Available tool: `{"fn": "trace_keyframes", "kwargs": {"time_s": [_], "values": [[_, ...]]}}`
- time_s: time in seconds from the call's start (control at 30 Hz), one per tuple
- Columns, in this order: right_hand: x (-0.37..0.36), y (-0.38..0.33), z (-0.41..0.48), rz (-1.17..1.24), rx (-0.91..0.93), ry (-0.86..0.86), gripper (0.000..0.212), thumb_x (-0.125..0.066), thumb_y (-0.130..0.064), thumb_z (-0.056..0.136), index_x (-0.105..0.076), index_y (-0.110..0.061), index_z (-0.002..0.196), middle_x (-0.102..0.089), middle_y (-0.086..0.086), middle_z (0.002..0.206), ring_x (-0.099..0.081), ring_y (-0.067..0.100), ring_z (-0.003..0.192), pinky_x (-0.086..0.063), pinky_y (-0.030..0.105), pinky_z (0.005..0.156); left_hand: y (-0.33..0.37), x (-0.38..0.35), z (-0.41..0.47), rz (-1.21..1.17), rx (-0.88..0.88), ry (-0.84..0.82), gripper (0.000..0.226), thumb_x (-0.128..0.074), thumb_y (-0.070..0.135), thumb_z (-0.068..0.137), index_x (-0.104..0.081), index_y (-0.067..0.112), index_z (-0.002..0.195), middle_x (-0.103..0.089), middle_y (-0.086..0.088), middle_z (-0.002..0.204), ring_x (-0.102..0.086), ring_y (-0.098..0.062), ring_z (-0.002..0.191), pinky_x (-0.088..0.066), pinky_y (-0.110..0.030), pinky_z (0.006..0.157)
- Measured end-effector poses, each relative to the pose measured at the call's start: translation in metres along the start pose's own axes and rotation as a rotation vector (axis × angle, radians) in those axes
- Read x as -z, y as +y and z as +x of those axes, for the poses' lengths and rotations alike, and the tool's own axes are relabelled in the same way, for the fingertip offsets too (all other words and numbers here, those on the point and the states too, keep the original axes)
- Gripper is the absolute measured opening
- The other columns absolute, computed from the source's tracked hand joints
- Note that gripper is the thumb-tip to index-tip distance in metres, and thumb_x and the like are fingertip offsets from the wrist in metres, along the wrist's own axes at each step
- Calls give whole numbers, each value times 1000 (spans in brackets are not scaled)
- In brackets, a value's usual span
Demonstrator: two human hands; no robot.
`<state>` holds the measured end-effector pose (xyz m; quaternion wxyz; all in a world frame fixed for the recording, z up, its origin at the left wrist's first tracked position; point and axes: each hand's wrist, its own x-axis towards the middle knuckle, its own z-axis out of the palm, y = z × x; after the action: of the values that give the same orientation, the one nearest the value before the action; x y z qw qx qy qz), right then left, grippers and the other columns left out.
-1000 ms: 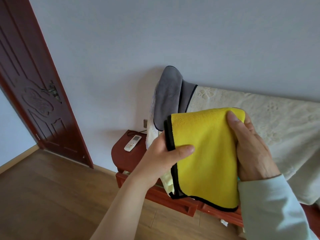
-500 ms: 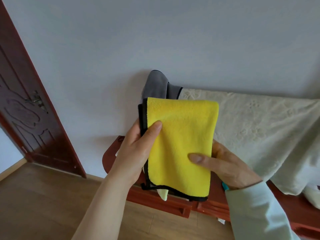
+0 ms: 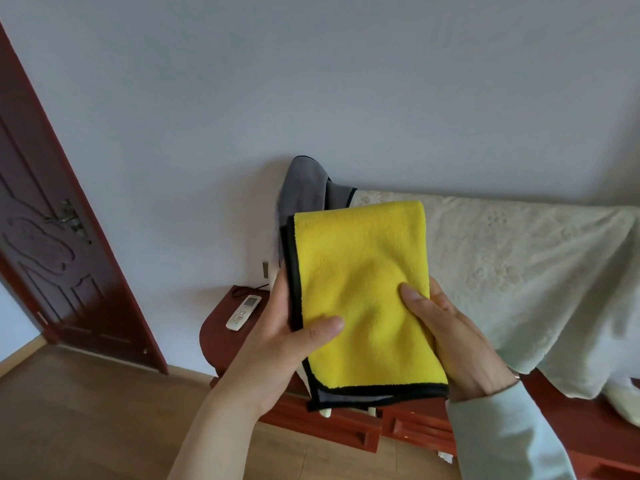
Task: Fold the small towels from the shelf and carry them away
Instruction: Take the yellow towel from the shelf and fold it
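Place: a room in a home.
Landmark: red wooden shelf point(image 3: 221, 337) against the wall.
On it: remote control point(image 3: 243, 308), draped cream cover point(image 3: 502, 265).
Left of it: carved dark door point(image 3: 52, 254).
Below it: wood floor point(image 3: 86, 417).

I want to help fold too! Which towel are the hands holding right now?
The yellow towel with black edging: the left hand and right hand both grip it. The grey towel hangs behind it, not held.

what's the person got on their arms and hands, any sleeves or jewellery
The left arm is bare as far as the frame shows: no sleeve, watch or band. The right arm wears a pale blue-green long sleeve that ends at the wrist. A small bit of something worn shows just past the cuff, too small to identify. No gloves or rings show.
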<state>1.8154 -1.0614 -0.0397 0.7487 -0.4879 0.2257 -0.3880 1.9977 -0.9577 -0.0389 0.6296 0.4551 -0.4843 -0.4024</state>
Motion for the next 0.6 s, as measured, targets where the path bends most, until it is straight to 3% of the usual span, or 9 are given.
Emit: {"fn": "trace_keyframes", "kwargs": {"time_s": [0.1, 0.2, 0.27, 0.37, 0.47, 0.53, 0.6], "values": [[4, 0, -1, -12, 29, -5, 41, -63, -29, 82, -66, -29, 123, -78, 1, 114, -76, 23, 100, -64, 34, 74, -1, -1, 0, 80, -72, 40, 90, -74, 10, 88, -28, 58, 150, -55, 24, 147, -55, -5, 135, -51, -35, 108], [7, -1, -3, -78, 80, -15, 37, -74, -26, 86, -66, -37, 121, -77, -2, 116, -75, 21, 105, -63, 33, 77, -3, 5, 0, 80, -94, 53, 102, -84, 28, 81, -17, 80, 137, -40, 21, 160, -46, -9, 144, -41, -48, 116], [10, -3, -4, -129, 114, -24, 54, -74, -23, 82, -58, -45, 129, -75, -1, 118, -74, 21, 106, -62, 35, 81, -3, 9, -1, 126, -97, 28, 101, -84, 33, 77, -18, 79, 139, -34, 19, 164, -40, -11, 148, -36, -52, 119], [15, -7, -5, -197, 158, -80, 82, -73, -19, 79, -39, -62, 140, -75, 0, 119, -73, 24, 109, -60, 39, 87, -1, 8, -2, 223, -128, 1, 70, -77, 39, 81, -47, 61, 140, -50, 20, 153, -46, -4, 143, -39, -38, 116], [15, -10, -6, -238, 201, -111, 68, -72, -21, 79, -53, -54, 136, -70, -4, 127, -70, 20, 114, -57, 35, 89, 1, 3, -3, 284, -174, 63, 26, -68, 40, 92, -72, 55, 113, -70, 23, 125, -58, 8, 120, -44, -11, 99], [16, -12, -6, -229, 213, -114, 63, -71, -15, 79, -59, -46, 133, -72, -11, 123, -71, 14, 111, -58, 27, 83, 2, 1, -4, 342, -193, 98, 24, -65, 35, 96, -75, 52, 109, -76, 10, 112, -61, -1, 103, -47, -13, 91], [18, -11, -5, -235, 228, -130, 69, -73, -4, 74, -60, -41, 131, -72, -10, 122, -71, 15, 109, -58, 25, 82, 5, -1, -6, 379, -196, 88, 29, -65, 30, 94, -73, 52, 111, -76, 13, 111, -65, 2, 104, -47, -13, 92]]}}
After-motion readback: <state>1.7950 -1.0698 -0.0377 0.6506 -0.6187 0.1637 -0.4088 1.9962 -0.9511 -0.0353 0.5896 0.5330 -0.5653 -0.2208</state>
